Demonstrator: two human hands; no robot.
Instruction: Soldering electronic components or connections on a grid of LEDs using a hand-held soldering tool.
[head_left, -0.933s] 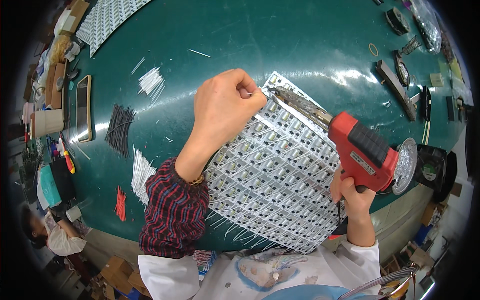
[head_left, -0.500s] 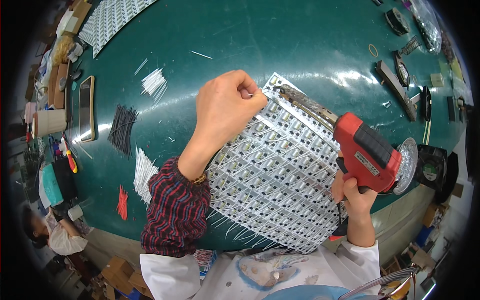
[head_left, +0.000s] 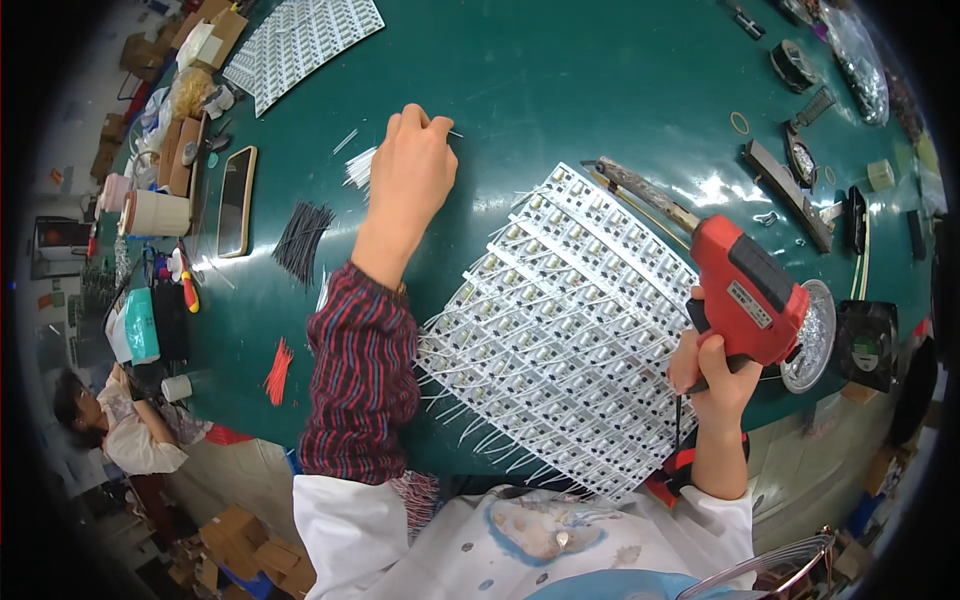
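My right hand point(head_left: 722, 378) is wrapped round the black grip of a red soldering gun point(head_left: 745, 295). The gun's long metal barrel points up and left, its tip above the top corner of a white circuit board sheet point(head_left: 560, 350). Rows of small parts cover the sheet, and thin white wires stick out from its left half. Beyond its upper left, my left hand point(head_left: 410, 165) is closed over a short white wire point(head_left: 456, 133), one end showing past the fingers. The fingertips are hidden. A bundle of white wires point(head_left: 358, 170) lies partly behind this hand.
Black wires point(head_left: 302, 243) and red wires point(head_left: 279, 371) lie left of my forearm. A phone point(head_left: 237, 202) sits beyond them. Another board sheet point(head_left: 305, 45) is at the far left. A metal bar point(head_left: 788, 195) and a solder spool point(head_left: 808, 335) are at right. Someone sits lower left.
My left hand has left the sheet's top corner and moved up and left to the loose white wire. The soldering gun stays in my right hand. The whole view has shifted somewhat.
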